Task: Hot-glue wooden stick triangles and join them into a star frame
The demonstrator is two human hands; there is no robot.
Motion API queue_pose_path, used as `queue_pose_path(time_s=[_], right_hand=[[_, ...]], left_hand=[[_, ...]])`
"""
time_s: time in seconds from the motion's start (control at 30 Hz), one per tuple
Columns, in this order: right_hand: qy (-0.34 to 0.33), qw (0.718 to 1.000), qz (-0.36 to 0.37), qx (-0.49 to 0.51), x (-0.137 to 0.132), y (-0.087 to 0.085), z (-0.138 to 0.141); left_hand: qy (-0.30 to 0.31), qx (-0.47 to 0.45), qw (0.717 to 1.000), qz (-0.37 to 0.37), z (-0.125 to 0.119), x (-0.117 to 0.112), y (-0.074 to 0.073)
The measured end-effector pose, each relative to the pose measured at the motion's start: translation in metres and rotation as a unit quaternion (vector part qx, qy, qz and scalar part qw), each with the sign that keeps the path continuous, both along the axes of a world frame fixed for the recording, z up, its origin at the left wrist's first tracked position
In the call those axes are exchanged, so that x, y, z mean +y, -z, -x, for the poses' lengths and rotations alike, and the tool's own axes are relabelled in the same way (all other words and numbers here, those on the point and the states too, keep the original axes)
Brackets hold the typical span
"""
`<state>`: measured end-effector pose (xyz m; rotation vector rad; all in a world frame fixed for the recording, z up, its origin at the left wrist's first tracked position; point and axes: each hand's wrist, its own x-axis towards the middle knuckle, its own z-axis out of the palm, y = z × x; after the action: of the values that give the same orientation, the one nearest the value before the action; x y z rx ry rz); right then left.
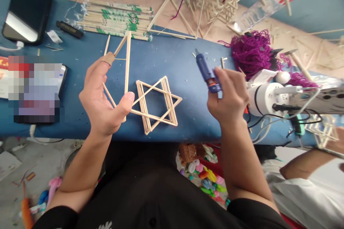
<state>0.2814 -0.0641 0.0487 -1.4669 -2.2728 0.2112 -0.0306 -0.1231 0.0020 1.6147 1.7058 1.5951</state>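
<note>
My left hand [103,89] grips a frame of thin wooden sticks [127,61], raised above the table, with the thumb on its near corner. A bandage-like strip wraps one of that hand's fingers. In my right hand [231,94] is a blue glue gun [204,68], its nozzle pointing away toward the back of the table. Between the hands, a layered star of wooden sticks [169,96] lies flat on the blue tabletop [193,121]. Its left corner is partly behind my left thumb.
Wrapped chopsticks [118,19] lie at the back, beside a stick structure [220,0]. Purple yarn [251,53] and a white power adapter [268,98] with cables crowd the right. A black power bank [27,14] and a phone [40,93] are left. Another person's arm [309,162] shows right.
</note>
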Motion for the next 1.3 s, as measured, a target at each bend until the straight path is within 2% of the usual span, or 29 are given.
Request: queue_pose_path(time_s=[0.2, 0.3, 0.4, 0.47, 0.53, 0.6, 0.73, 0.87, 0.97, 1.1, 1.3], right_hand=[[-0.009, 0.994, -0.047, -0.1, -0.004, 0.033, -0.054], [0.012, 0.987, -0.124, -0.104, -0.017, 0.036, -0.061], [-0.026, 0.975, -0.217, 0.027, -0.05, 0.022, -0.036], [-0.078, 0.956, -0.256, 0.123, -0.08, 0.01, -0.006], [-0.142, 0.943, -0.242, 0.178, -0.107, 0.0, 0.025], [-0.185, 0.943, -0.188, 0.203, -0.125, -0.006, 0.051], [-0.155, 0.938, -0.152, 0.271, -0.135, -0.008, 0.076], [-0.14, 0.942, -0.096, 0.291, -0.137, -0.011, 0.077], [-0.121, 0.935, -0.07, 0.327, -0.137, -0.011, 0.074], [-0.047, 0.924, -0.086, 0.37, -0.13, -0.001, 0.07], [-0.001, 0.912, -0.09, 0.399, -0.121, 0.016, 0.063]], left_hand=[[0.021, -0.019, 0.996, -0.083, 0.002, 0.005, 0.0], [0.026, 0.006, 0.996, -0.083, 0.0, -0.006, -0.014], [0.002, 0.044, 0.993, -0.107, -0.015, -0.026, -0.036], [-0.008, 0.052, 0.996, -0.077, -0.029, -0.04, -0.048], [0.0, 0.045, 0.998, -0.054, -0.043, -0.05, -0.053], [0.012, 0.032, 0.998, -0.045, -0.054, -0.055, -0.05], [0.016, 0.004, 0.998, -0.068, -0.061, -0.058, -0.036], [-0.003, 0.008, 0.998, -0.063, -0.056, -0.062, -0.028], [0.023, -0.007, 0.998, -0.064, -0.05, -0.065, -0.026], [0.039, -0.03, 0.994, -0.093, -0.043, -0.065, -0.023], [0.037, -0.011, 0.998, -0.05, -0.031, -0.064, -0.017]])
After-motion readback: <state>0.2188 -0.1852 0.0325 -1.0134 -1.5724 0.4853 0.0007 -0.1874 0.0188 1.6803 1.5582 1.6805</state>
